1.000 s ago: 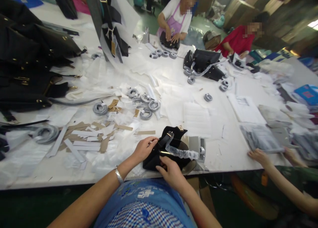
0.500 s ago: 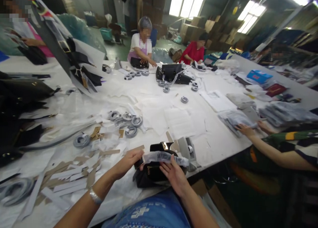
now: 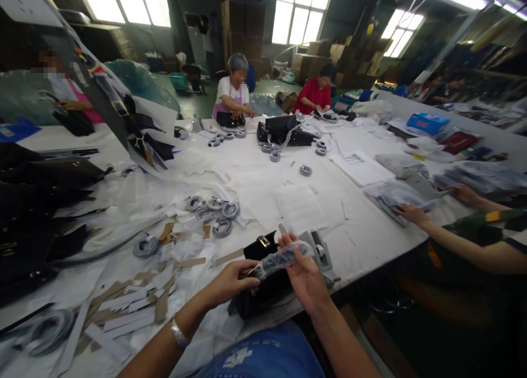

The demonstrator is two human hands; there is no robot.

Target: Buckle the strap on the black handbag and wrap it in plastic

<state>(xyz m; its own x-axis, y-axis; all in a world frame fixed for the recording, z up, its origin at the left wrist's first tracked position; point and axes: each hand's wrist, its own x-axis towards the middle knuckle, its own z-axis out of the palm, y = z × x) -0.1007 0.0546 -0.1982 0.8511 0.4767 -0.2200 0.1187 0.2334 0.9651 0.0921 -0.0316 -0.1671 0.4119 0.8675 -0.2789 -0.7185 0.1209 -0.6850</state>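
A black handbag (image 3: pixel 267 293) with a gold clasp (image 3: pixel 263 241) lies at the table's front edge, its flap turned up. Across it runs a handle strap (image 3: pixel 274 261) covered in clear plastic film. Thumb and fingers of my left hand (image 3: pixel 233 285) pinch the strap's left end, beside a gold fitting. Palm up, my right hand (image 3: pixel 307 276) has its curved fingers and thumb around the strap's right end. Just behind the right hand stands a grey tape dispenser (image 3: pixel 323 257).
Paper and card strips (image 3: pixel 127 317) cover the table's left front. Coiled wrapped straps (image 3: pixel 222 227) lie beyond, and black bags (image 3: pixel 45 219) are piled at left. A co-worker's hand (image 3: pixel 411 213) rests on a plastic-wrapped stack (image 3: pixel 387 199) at right. Other people sit across the table.
My right hand has turned palm up and risen with the strap's right end, its fingers now curving around it. My left hand still holds the other end. The camera view has tilted up.
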